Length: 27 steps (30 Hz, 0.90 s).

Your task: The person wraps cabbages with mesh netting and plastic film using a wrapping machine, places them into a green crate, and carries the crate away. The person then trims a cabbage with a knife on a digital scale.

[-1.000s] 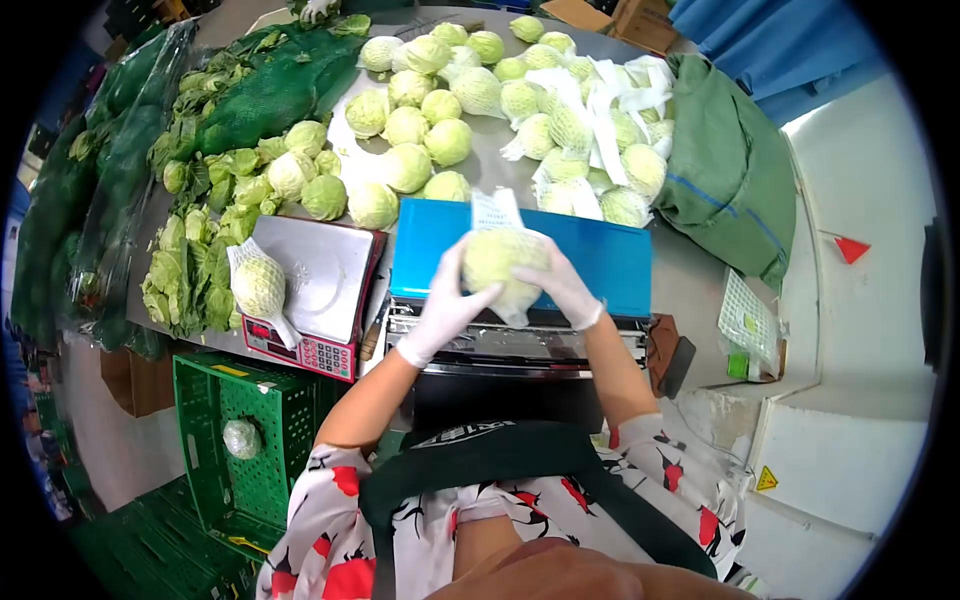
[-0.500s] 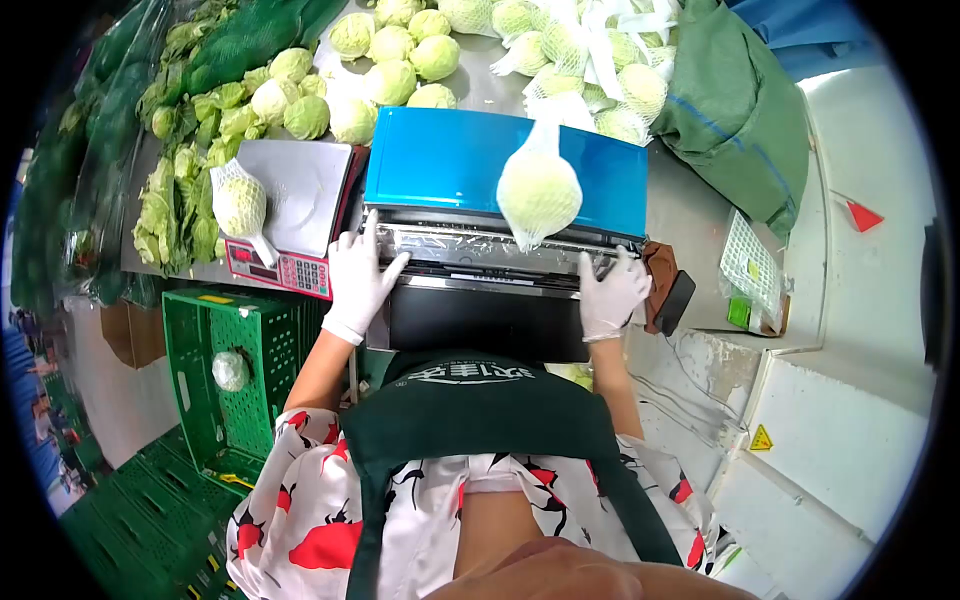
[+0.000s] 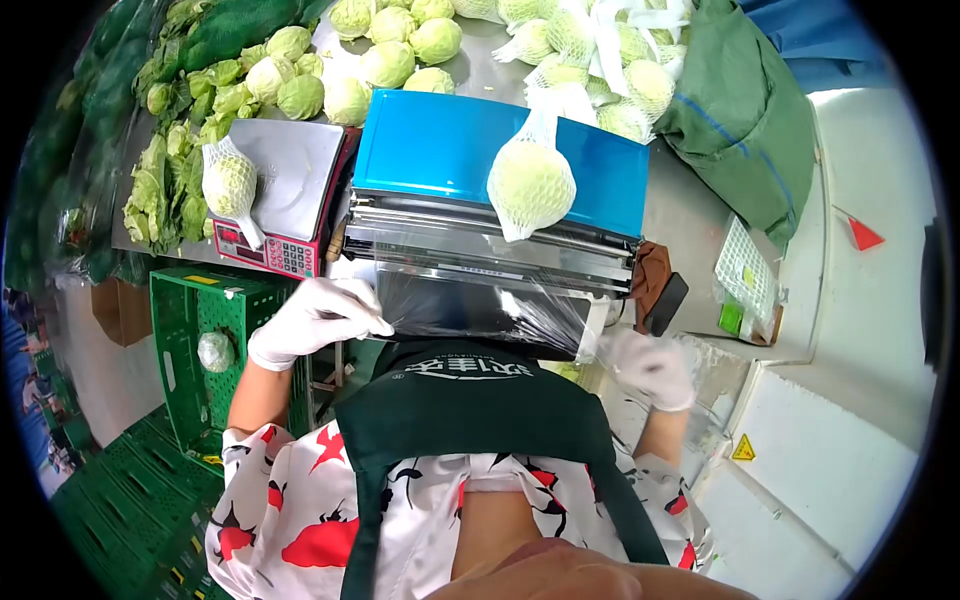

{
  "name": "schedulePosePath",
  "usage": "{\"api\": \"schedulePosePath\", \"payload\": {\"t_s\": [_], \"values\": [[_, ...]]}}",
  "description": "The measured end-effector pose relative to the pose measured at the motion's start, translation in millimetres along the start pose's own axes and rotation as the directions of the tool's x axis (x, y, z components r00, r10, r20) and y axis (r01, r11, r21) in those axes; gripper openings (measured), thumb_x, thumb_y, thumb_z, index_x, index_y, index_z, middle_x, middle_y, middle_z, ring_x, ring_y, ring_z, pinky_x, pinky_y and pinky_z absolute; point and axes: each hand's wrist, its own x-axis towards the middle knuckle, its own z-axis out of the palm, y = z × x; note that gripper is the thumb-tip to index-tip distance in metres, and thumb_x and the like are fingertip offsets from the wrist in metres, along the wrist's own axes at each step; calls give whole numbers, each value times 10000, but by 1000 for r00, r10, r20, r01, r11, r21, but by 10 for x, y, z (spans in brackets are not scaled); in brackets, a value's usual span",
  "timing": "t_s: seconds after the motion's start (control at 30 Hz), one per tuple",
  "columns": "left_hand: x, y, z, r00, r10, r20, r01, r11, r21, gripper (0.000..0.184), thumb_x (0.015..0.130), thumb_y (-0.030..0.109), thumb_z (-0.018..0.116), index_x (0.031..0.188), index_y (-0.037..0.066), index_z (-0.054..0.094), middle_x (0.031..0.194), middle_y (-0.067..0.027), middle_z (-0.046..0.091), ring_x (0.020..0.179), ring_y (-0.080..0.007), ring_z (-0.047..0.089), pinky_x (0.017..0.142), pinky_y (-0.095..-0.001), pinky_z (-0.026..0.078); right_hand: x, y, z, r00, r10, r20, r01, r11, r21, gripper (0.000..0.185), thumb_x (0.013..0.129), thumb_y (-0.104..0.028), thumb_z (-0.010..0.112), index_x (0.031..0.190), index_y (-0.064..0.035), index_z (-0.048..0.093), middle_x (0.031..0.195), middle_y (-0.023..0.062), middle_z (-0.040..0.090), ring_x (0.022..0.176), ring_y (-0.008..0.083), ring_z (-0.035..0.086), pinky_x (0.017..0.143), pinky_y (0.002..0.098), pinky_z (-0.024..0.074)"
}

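Note:
Clear plastic film [image 3: 450, 290] stretches from the blue wrapping machine [image 3: 430, 150] toward my body, over the machine's dark front plate. My left hand [image 3: 325, 318], in a white glove, pinches the film's near left corner. On the other side my right hand [image 3: 652, 368], also gloved and smeared by motion, is closed at the bunched right end of the film; its fingertips are hard to make out. A cabbage in a white net sleeve [image 3: 532, 185] rests on top of the blue cover, beyond both hands.
Left of the machine, a scale [image 3: 290, 170] carries another netted cabbage [image 3: 230, 185]. Bare cabbages [image 3: 388, 63] and netted ones lie behind. A green crate [image 3: 180, 370] stands low at left, holding a wrapped round item [image 3: 215, 352]. A green sack [image 3: 740, 120] sits at right.
Both hands have moved from the machine's roller edge toward my body and outward, drawing the film out between them. The netted cabbage still lies on the blue cover.

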Motion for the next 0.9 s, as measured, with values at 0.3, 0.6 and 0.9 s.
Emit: {"api": "schedulePosePath", "payload": {"t_s": [0.3, 0.6, 0.9], "values": [[2164, -472, -195, 933, 359, -25, -203, 582, 787, 1297, 608, 355, 919, 1563, -9, 120, 1585, -249, 235, 1484, -351, 241, 1212, -410, 214, 1857, 1007, -428, 993, -115, -26, 63, 703, -708, 1193, 577, -318, 945, 1521, 0, 288, 1467, 211, 453, 1381, 309, 429, 1144, 383, 346], [1831, -656, 142, 970, -15, -243, 15, 1000, -5, 927, 803, 402, 815, 1462, -49, 345, 1368, -207, 511, 1278, -262, 507, 1088, -351, 408, 1727, 1079, 217, 978, 90, -190, -86, 996, 26, 712, 867, -338, 707, 1389, 63, 434, 1270, 164, 594, 1168, 195, 552, 1049, 327, 413], [310, -779, 974, 848, -496, 185, 527, 759, -382, 845, 901, 555, 656, 1448, -25, 376, 1311, -164, 557, 1123, -215, 608, 831, -331, 560, 185, 986, 1157, 797, 602, 45, -602, 786, 141, 640, 975, -412, 560, 1413, 43, 457, 1386, 146, 547, 1258, 209, 519, 1078, 316, 381]]}}
